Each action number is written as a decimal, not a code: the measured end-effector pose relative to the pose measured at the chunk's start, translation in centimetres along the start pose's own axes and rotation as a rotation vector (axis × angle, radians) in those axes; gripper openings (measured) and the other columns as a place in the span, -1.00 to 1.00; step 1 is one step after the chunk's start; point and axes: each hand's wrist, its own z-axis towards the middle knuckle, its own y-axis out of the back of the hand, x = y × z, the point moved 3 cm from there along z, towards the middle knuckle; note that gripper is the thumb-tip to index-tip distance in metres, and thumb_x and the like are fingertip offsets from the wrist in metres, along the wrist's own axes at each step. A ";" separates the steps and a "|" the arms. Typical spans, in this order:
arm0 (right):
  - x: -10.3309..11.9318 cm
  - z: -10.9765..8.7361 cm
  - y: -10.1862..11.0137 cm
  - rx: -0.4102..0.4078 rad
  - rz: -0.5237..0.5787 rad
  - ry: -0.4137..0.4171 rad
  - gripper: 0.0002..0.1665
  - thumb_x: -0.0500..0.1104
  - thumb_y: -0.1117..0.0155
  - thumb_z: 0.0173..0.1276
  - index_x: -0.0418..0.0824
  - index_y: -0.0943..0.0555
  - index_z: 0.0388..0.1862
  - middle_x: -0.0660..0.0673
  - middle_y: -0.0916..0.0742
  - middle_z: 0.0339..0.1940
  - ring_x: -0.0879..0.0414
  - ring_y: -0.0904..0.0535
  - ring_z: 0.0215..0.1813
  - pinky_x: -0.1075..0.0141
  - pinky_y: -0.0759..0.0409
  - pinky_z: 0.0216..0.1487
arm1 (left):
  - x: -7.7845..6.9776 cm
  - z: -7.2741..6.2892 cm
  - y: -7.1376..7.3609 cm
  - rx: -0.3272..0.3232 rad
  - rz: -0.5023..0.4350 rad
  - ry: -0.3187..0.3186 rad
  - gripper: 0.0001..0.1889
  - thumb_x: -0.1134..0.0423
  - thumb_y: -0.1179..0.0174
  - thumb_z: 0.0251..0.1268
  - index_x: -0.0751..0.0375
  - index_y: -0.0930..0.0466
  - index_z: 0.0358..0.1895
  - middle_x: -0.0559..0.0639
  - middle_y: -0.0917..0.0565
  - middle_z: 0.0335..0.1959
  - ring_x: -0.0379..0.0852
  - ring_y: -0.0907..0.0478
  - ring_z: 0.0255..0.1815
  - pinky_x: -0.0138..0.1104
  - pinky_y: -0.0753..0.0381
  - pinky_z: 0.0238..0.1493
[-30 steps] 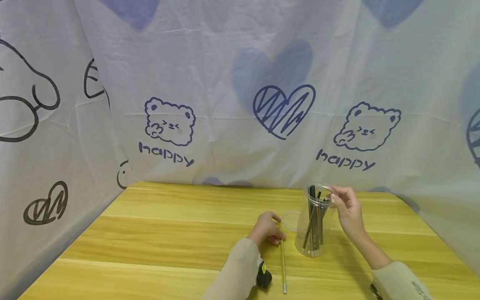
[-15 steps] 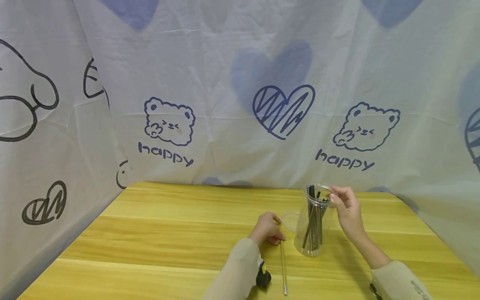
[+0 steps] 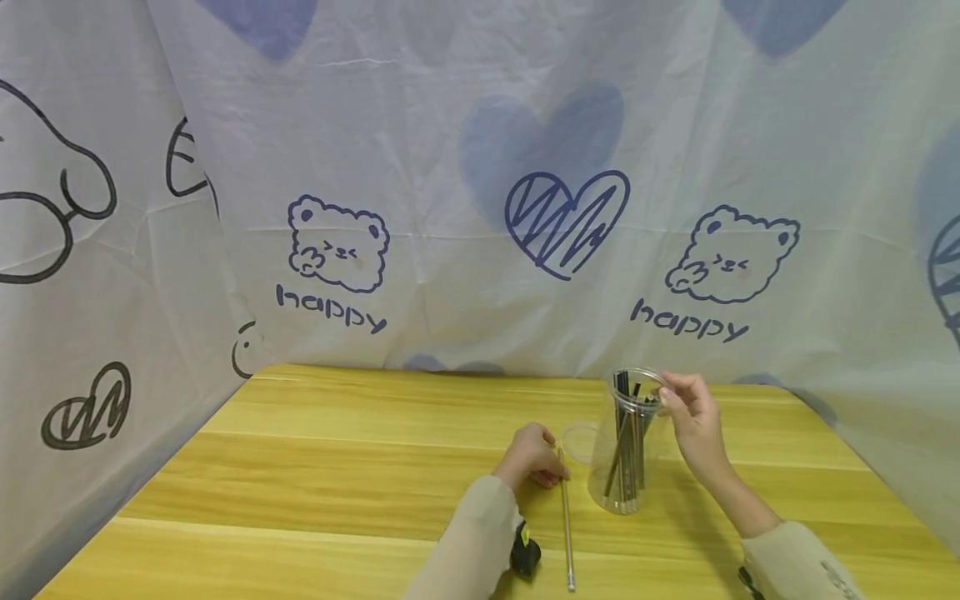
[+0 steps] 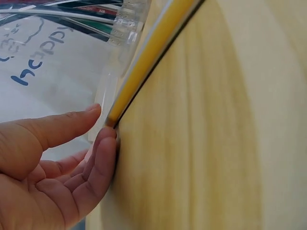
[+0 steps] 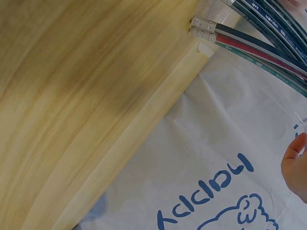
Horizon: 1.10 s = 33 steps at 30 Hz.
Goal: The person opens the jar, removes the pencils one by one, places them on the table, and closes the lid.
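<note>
A yellow pencil (image 3: 567, 529) lies on the table, its eraser end toward me. My left hand (image 3: 534, 458) is at its far end. In the left wrist view a fingertip touches or nearly touches the end of the pencil (image 4: 151, 52), while the thumb stands a little apart from it. To the right, a clear plastic jar (image 3: 600, 477) stands upright with several dark pencils (image 3: 628, 458) inside, eraser ends down. My right hand (image 3: 697, 421) pinches the jar's rim at its right side. Only part of that hand (image 5: 294, 167) shows in the right wrist view.
A clear round lid (image 3: 567, 431) lies flat on the wooden table (image 3: 337, 467), just left of and behind the jar. A white printed cloth (image 3: 442, 208) hangs along the table's back edge and left side. A black wrist device (image 3: 525, 552) sits at my left cuff.
My left fingers have drawn slightly left, away from the yellow pencil, which has shifted a little toward me and seems to have turned. The right hand and jar have stayed in place.
</note>
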 end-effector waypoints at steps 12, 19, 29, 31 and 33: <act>0.0 -0.2 -0.1 0.004 0.031 0.014 -0.78 -0.52 0.13 0.25 -0.37 -0.42 -0.19 0.11 -0.61 -0.32 0.29 -0.50 -0.30 0.55 -0.47 -0.37 | -0.6 -0.2 1.1 -0.068 0.047 -0.080 -0.72 0.41 -0.33 -0.08 0.41 -0.48 -0.27 0.17 -0.57 -0.61 -0.10 -0.52 -0.71 -0.33 -0.55 -0.63; 0.0 -0.3 -0.1 -0.003 0.023 0.013 -0.77 -0.53 0.13 0.25 -0.36 -0.42 -0.19 0.10 -0.61 -0.32 0.30 -0.50 -0.30 0.55 -0.47 -0.37 | -1.7 -0.5 1.4 -0.100 0.107 -0.163 -0.73 0.34 -0.31 -0.02 0.41 -0.52 -0.25 0.13 -0.55 -0.41 0.02 -0.58 -0.60 -0.31 -0.55 -0.60; 0.1 -0.2 -0.1 0.001 0.039 0.018 -0.70 -0.53 0.13 0.25 -0.24 -0.44 -0.19 0.10 -0.61 -0.32 0.29 -0.50 -0.30 0.54 -0.48 -0.37 | -3.1 -0.6 1.5 -0.075 0.084 -0.230 -0.73 0.29 -0.22 0.08 0.37 -0.55 -0.16 0.01 -0.55 -0.50 -0.01 -0.58 -0.55 -0.25 -0.57 -0.52; 0.0 -0.2 -0.1 0.000 0.041 0.018 -0.70 -0.53 0.13 0.25 -0.23 -0.44 -0.19 0.10 -0.61 -0.32 0.29 -0.50 -0.30 0.54 -0.48 -0.37 | -3.5 -0.6 1.5 -0.074 0.071 -0.239 -0.74 0.28 -0.21 0.10 0.34 -0.56 -0.16 0.00 -0.55 -0.50 -0.02 -0.58 -0.54 -0.28 -0.56 -0.51; 0.0 -0.2 -0.1 -0.001 0.042 0.016 -0.70 -0.53 0.13 0.25 -0.24 -0.44 -0.19 0.09 -0.61 -0.32 0.29 -0.50 -0.30 0.54 -0.48 -0.37 | -3.7 -0.7 1.6 -0.072 0.058 -0.245 -0.76 0.27 -0.20 0.11 0.32 -0.57 -0.17 -0.03 -0.55 -0.50 -0.01 -0.58 -0.52 -0.32 -0.54 -0.52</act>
